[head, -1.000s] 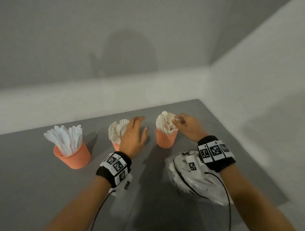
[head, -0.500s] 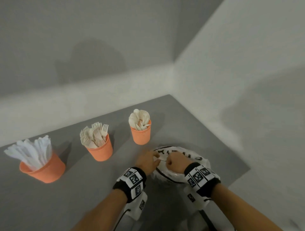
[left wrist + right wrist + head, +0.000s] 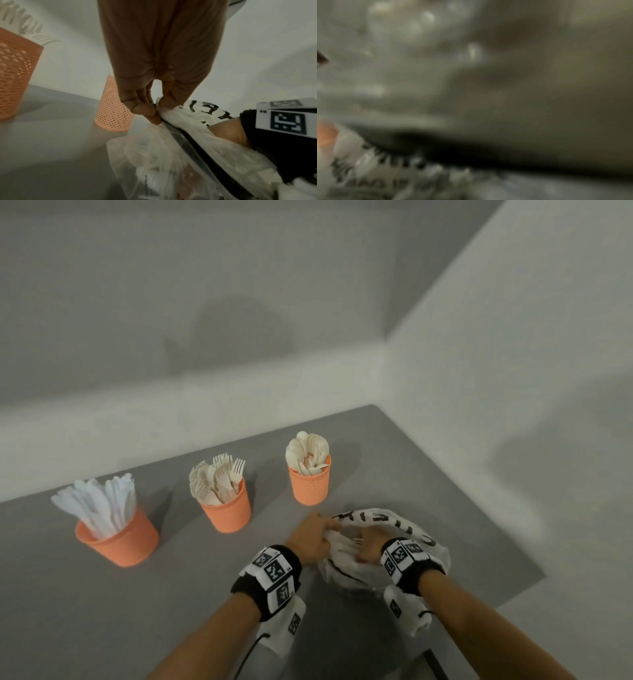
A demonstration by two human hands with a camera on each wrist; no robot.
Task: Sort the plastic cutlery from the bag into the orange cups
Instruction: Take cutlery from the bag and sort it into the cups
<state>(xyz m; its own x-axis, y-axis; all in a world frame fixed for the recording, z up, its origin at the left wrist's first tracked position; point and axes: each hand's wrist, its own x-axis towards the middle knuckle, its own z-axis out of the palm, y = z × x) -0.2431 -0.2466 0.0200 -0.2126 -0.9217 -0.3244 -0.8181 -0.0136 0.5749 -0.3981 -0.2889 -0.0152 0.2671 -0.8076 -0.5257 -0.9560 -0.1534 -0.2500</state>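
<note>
Grey table (image 3: 85,594) in a plain white corner, nothing fancy. The bag (image 3: 394,525) sits at the near right of it, just in front of the person, mouth facing up and toward the cups, and whatever cutlery is left lies down inside it. I can make out one small pale piece (image 3: 358,541) near the opening, can't tell its type or which way it runs. The left hand (image 3: 313,537) pinches the bag's left rim between thumb and fingertips, clear in the left wrist view, holding the mouth open. The right hand (image 3: 371,549) is in the opening, closer to the contents, so I'd guess that's the one doing the picking; its fingers are hidden and the right wrist view is just blur, so no idea if it's holding anything. Beyond the bag the three orange cups run right to left: spoons cup (image 3: 310,482) nearest, forks cup (image 3: 227,508) next, knives cup (image 3: 118,537) farthest.
</note>
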